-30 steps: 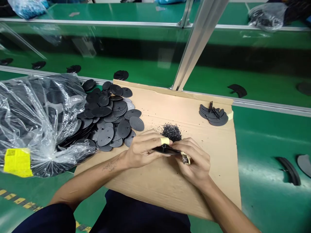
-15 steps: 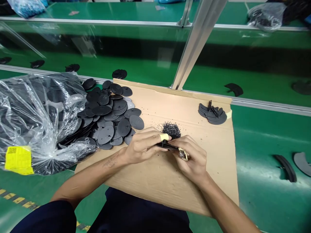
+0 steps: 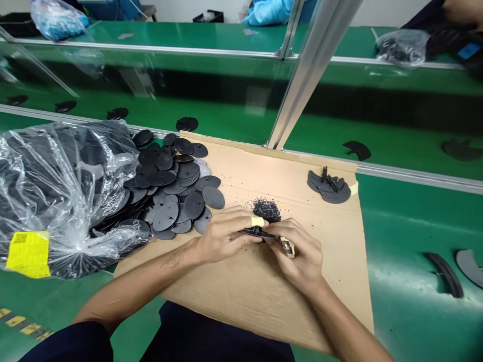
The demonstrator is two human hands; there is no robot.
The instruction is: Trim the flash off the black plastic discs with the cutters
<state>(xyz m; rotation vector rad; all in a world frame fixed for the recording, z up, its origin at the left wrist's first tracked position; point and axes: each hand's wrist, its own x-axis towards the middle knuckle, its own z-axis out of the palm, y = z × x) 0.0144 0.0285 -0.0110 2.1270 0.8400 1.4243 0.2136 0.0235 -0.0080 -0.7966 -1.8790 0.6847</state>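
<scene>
My left hand (image 3: 226, 236), with a yellow band round one finger, pinches a thin black plastic part (image 3: 260, 233) that has small raised fittings on it. Closed near the part's other end, my right hand (image 3: 300, 251) grips a small tool (image 3: 287, 247) with a shiny metal end and cream wrapping. Its working end is hidden by the fingers, so I cannot tell its kind. Both hands are over brown cardboard (image 3: 241, 286), just in front of a heap of small black plastic bits (image 3: 266, 210).
Many black oval discs (image 3: 166, 213) are piled at left, beside a clear plastic bag (image 3: 68, 176) with a yellow label. Black curved pieces (image 3: 330, 187) lie stacked at the cardboard's back right. A metal post (image 3: 302, 75) rises behind. More curved parts (image 3: 445, 274) lie at right.
The view has tipped up slightly, so the scene sits lower. Both hands stay together on the black part, which now shows a little more between them.
</scene>
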